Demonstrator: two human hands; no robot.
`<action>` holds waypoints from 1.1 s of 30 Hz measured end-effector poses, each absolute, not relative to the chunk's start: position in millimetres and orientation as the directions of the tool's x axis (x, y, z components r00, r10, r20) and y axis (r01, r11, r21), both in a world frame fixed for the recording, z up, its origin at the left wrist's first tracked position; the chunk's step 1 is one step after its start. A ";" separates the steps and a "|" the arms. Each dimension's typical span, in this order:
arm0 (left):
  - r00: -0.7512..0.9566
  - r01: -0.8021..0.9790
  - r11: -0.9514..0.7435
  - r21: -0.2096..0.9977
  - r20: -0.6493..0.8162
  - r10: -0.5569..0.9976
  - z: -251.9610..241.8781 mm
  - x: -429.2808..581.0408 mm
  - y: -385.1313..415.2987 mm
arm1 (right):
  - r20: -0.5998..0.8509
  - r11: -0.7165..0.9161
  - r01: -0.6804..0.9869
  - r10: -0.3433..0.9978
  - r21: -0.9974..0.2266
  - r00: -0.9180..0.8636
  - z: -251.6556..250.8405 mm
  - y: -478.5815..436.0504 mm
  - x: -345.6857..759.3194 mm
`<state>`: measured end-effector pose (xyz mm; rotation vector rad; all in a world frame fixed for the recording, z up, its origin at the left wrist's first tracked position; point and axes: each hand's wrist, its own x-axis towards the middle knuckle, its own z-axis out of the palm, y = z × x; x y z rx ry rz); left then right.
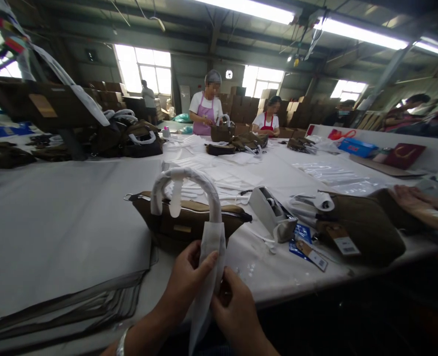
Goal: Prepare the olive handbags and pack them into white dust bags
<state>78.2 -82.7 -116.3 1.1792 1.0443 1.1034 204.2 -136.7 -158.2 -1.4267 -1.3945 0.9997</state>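
Observation:
A dark olive handbag (182, 230) with a zip along its top stands on the white table right in front of me. Its arched handle (184, 173) is wrapped in white material. From the handle's right end a strip of white wrapping paper (212, 242) hangs down toward me. My left hand (191, 274) pinches this strip between thumb and fingers, close to the bag. Lower and to the right, my right hand (236, 304) is closed on the strip's edge. The strip's lower end drops out of view below.
A grey tape dispenser (273, 212) sits right of the bag. Another olive bag (360, 227) with tags lies further right, near another person's hands (422, 202). Stacked sheets (74, 217) cover the left side. Two people in aprons (206, 111) work across the table among more bags (145, 141).

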 end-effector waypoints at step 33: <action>0.335 0.047 0.073 0.996 -0.085 0.938 -175.8 28.0 -105.1 | 0.426 -0.030 0.738 0.800 -0.674 0.422 -102.8 -13.8 419.0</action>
